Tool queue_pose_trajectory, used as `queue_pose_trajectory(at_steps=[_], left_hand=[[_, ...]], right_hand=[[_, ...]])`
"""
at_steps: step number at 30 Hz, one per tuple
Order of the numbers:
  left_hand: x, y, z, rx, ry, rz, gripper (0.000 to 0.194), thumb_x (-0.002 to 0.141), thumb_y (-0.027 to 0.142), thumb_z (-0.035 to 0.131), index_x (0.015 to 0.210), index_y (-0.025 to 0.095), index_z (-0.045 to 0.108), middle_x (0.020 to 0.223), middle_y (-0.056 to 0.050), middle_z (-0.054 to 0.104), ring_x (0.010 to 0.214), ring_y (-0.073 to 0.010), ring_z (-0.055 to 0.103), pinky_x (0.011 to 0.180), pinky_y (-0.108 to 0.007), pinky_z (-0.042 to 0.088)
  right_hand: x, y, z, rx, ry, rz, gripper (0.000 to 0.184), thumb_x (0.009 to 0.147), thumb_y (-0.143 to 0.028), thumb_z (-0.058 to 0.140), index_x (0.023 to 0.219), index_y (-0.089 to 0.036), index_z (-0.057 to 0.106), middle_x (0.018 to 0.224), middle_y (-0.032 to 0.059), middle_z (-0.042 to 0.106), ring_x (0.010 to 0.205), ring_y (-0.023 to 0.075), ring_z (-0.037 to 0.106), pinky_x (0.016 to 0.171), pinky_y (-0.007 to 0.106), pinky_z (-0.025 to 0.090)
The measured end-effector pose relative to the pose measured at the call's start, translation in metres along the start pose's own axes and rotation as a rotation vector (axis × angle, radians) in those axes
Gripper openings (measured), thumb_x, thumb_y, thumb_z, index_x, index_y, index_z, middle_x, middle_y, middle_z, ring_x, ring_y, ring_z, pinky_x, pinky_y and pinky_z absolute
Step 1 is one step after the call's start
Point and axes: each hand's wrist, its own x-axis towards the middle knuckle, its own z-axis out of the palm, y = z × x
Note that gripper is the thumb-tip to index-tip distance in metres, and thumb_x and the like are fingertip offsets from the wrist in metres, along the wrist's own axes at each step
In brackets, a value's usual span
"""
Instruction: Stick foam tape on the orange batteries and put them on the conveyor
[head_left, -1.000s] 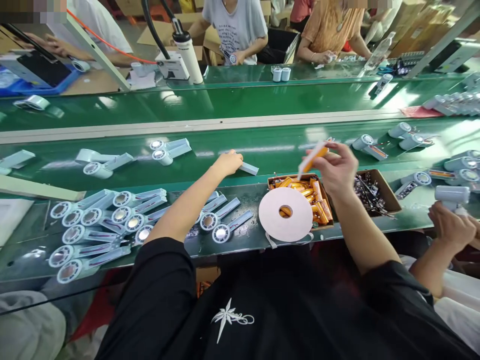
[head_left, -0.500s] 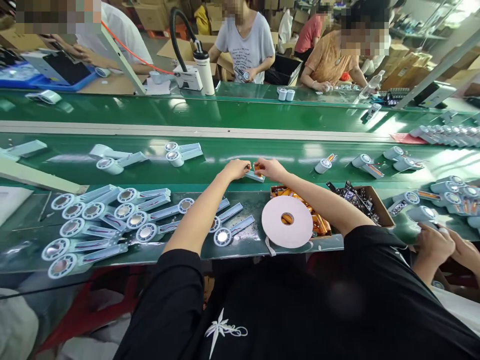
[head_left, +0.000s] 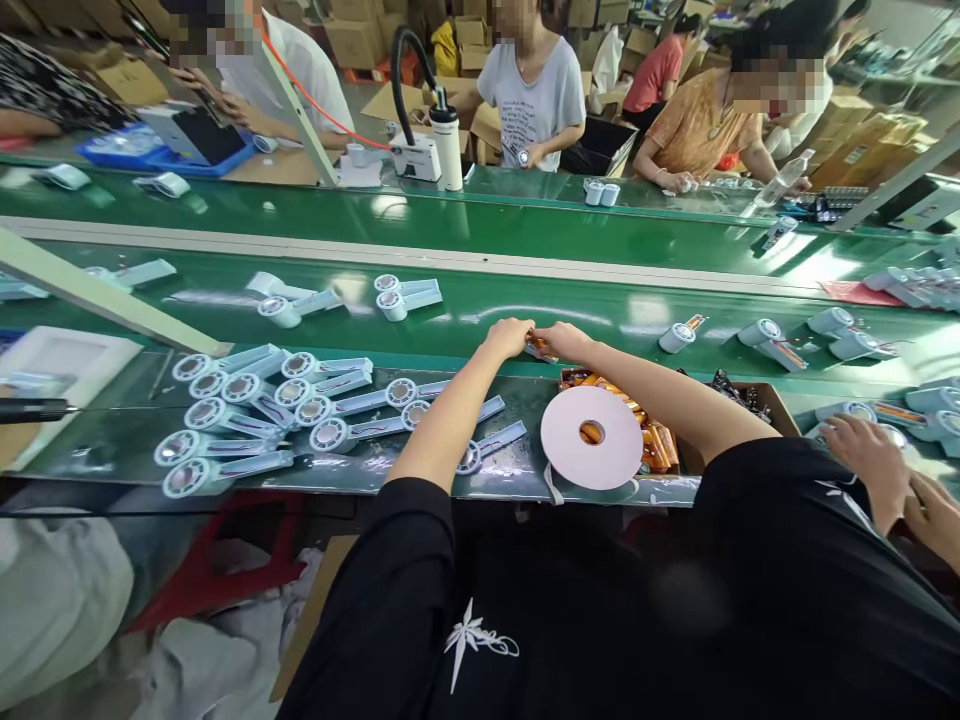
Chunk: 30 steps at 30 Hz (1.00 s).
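Observation:
Over the near edge of the green belt, my left hand (head_left: pixel 512 337) and my right hand (head_left: pixel 568 343) meet fingertip to fingertip. Both are closed. Between them shows a bit of an orange-wrapped battery (head_left: pixel 543 349), pinched by my right fingers. A sliver of a light-blue fan handle (head_left: pixel 532 350) shows under the left fingertips; the rest is hidden by the hands. Below my right forearm, a box of orange batteries (head_left: pixel 658 445) is partly covered by a white roll of tape (head_left: pixel 559 440). Several light-blue handheld fans (head_left: pixel 241 388) lie on the bench to the left.
More fans (head_left: pixel 391 304) lie along the belt (head_left: pixel 480 325). A box of dark circuit boards (head_left: pixel 772 408) stands beyond my right forearm. A co-worker's hands (head_left: pixel 874 465) are close on my right. Other people sit across the line, near a white bottle-shaped device (head_left: pixel 446 148).
The view has swung left, so everything sits further right in it. My hands have closed together over the handle and battery, hiding more of both. The co-worker's hand at right has lifted.

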Motion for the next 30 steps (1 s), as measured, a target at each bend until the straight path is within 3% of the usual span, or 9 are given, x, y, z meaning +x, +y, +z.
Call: queue_pose_trajectory(at_steps=[9, 14, 16, 18, 19, 21, 23, 27, 30], left_hand=[[-0.003, 0.002, -0.002, -0.104, 0.023, -0.012, 0.028, 0.102, 0.028, 0.05, 0.121, 0.028, 0.071, 0.125, -0.006, 0.076, 0.113, -0.0228, 0.069, 0.093, -0.03, 0.051], [-0.01, 0.018, -0.024, -0.067, 0.066, -0.049, 0.03, 0.104, 0.029, 0.047, 0.124, 0.026, 0.069, 0.122, -0.013, 0.076, 0.114, -0.0285, 0.07, 0.092, -0.036, 0.052], [-0.028, 0.03, -0.034, -0.036, 0.114, -0.058, 0.034, 0.104, 0.029, 0.049, 0.133, 0.023, 0.064, 0.124, -0.018, 0.074, 0.126, -0.0322, 0.064, 0.098, -0.041, 0.052], [-0.063, 0.044, -0.036, -0.022, 0.152, 0.053, 0.043, 0.103, 0.037, 0.054, 0.143, 0.022, 0.056, 0.135, -0.019, 0.069, 0.138, -0.0328, 0.055, 0.107, -0.045, 0.049], [-0.085, 0.05, -0.032, -0.022, 0.148, 0.172, 0.049, 0.101, 0.044, 0.058, 0.146, 0.024, 0.053, 0.141, -0.016, 0.066, 0.143, -0.031, 0.051, 0.112, -0.044, 0.046], [-0.131, 0.06, -0.015, -0.026, 0.026, 0.643, 0.063, 0.092, 0.054, 0.071, 0.146, 0.026, 0.054, 0.149, -0.013, 0.06, 0.145, -0.0294, 0.049, 0.121, -0.044, 0.04], [-0.169, 0.067, 0.005, 0.023, -0.004, 0.81, 0.075, 0.085, 0.05, 0.08, 0.15, 0.025, 0.051, 0.158, -0.015, 0.051, 0.151, -0.0357, 0.041, 0.126, -0.054, 0.033], [-0.204, 0.072, 0.029, 0.04, 0.126, 0.755, 0.065, 0.086, 0.018, 0.073, 0.147, 0.019, 0.053, 0.158, -0.018, 0.051, 0.152, -0.0432, 0.035, 0.122, -0.068, 0.033], [-0.213, 0.066, 0.025, -0.043, 0.342, 0.732, 0.051, 0.089, 0.011, 0.063, 0.139, 0.016, 0.055, 0.148, -0.018, 0.059, 0.152, -0.0408, 0.036, 0.124, -0.068, 0.033]], right_hand=[[0.001, -0.011, -0.004, -0.068, -0.119, 0.018, 0.045, 0.092, -0.039, 0.07, 0.135, -0.027, 0.074, 0.123, 0.0158, 0.078, 0.105, 0.031, 0.076, 0.088, 0.036, 0.056], [-0.009, -0.002, -0.041, 0.0, -0.112, -0.012, 0.047, 0.092, -0.036, 0.072, 0.138, -0.032, 0.072, 0.123, 0.0082, 0.08, 0.111, 0.0284, 0.075, 0.096, 0.036, 0.056], [-0.039, 0.006, -0.058, 0.125, 0.07, -0.001, 0.044, 0.1, -0.038, 0.062, 0.143, -0.03, 0.069, 0.134, 0.0068, 0.076, 0.12, 0.0277, 0.072, 0.105, 0.038, 0.054], [-0.088, 0.01, -0.061, 0.358, 0.371, 0.019, 0.042, 0.103, -0.04, 0.056, 0.14, -0.026, 0.07, 0.138, 0.0068, 0.073, 0.123, 0.0264, 0.071, 0.109, 0.04, 0.053], [-0.118, 0.01, -0.057, 0.502, 0.519, 0.024, 0.04, 0.103, -0.041, 0.057, 0.136, -0.025, 0.073, 0.134, 0.0064, 0.075, 0.12, 0.0251, 0.073, 0.108, 0.04, 0.055], [-0.178, 0.004, -0.038, 0.752, 0.674, 0.042, 0.034, 0.101, -0.045, 0.06, 0.121, -0.024, 0.078, 0.117, 0.0055, 0.081, 0.105, 0.0221, 0.077, 0.097, 0.038, 0.061], [-0.229, -0.006, -0.01, 0.959, 0.759, 0.087, 0.031, 0.099, -0.047, 0.064, 0.112, -0.023, 0.079, 0.106, 0.0065, 0.082, 0.093, 0.0206, 0.078, 0.085, 0.035, 0.064], [-0.283, -0.033, 0.035, 1.282, 0.938, 0.292, 0.038, 0.096, -0.049, 0.068, 0.122, -0.022, 0.074, 0.129, 0.0133, 0.076, 0.075, 0.0176, 0.077, 0.05, 0.024, 0.057], [-0.291, -0.061, 0.053, 1.533, 0.689, 0.308, 0.056, 0.093, -0.053, 0.069, 0.141, -0.026, 0.061, 0.152, 0.0166, 0.06, 0.067, 0.0159, 0.076, 0.035, 0.02, 0.044]])
